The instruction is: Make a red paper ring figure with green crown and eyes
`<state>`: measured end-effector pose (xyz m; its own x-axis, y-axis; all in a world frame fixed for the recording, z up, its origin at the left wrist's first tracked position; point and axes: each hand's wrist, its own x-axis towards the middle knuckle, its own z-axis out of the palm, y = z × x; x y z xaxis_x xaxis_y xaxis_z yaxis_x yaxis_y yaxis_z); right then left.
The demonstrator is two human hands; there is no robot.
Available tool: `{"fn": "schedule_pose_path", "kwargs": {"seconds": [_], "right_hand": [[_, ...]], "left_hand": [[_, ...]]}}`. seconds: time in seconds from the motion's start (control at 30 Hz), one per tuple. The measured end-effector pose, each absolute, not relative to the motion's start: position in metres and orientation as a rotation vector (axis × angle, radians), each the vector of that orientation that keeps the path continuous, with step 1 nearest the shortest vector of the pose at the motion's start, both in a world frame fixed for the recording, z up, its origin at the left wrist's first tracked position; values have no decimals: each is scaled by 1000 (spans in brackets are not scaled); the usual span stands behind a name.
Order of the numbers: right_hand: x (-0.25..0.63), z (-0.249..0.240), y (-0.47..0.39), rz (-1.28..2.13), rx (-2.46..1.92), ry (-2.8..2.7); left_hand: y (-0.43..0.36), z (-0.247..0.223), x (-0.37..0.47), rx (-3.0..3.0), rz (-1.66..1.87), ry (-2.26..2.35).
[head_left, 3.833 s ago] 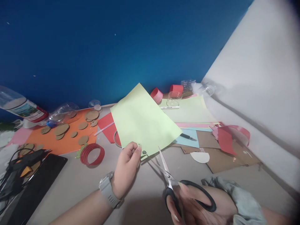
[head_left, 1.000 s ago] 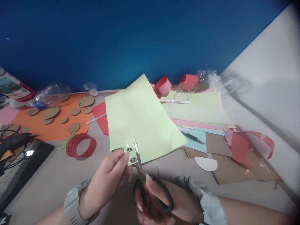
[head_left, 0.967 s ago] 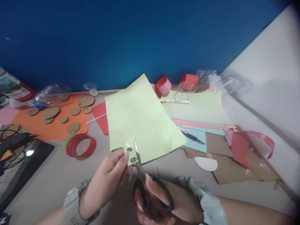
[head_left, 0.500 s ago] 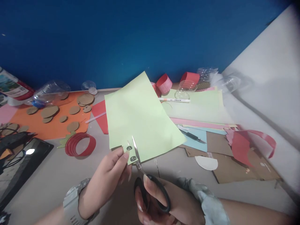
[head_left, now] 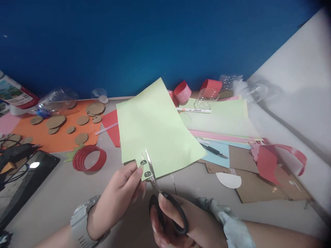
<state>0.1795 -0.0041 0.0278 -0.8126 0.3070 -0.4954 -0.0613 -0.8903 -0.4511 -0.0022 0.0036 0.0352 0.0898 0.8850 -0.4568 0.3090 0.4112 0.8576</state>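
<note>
A light green sheet of paper (head_left: 155,127) is held up at the centre, its lower edge between the fingers of my left hand (head_left: 126,184). Two small dark drawn shapes (head_left: 147,174) show on the paper beside my left thumb. My right hand (head_left: 173,217) grips the black handles of the scissors (head_left: 154,182), with thumb and fingers through the loops. The blades are apart and point up and away, at the paper's lower edge just right of the drawn shapes.
Cardboard discs (head_left: 56,121) lie on orange paper (head_left: 28,134) at the left, near a red paper ring (head_left: 89,158) and a black device (head_left: 28,182). Rightward are a pen (head_left: 193,110), a craft knife (head_left: 213,150), a white paper piece (head_left: 229,180) and cardboard (head_left: 261,189). Plastic bottles stand near the blue wall.
The view has shifted very slightly, so everything on the table appears a little further right. My hands, the paper and the scissors keep nearly the same pose.
</note>
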Motion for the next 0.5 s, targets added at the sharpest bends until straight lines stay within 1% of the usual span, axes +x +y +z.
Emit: {"fn": "schedule_pose_path", "kwargs": {"seconds": [0.17,0.5], "right_hand": [[179,26,-4,2724,-837,-669],[180,21,-10,2746,-918,-564]], "left_hand": [[4,36,-3,1124,588,1486],[4,35,-3,1153,585,1488]]}}
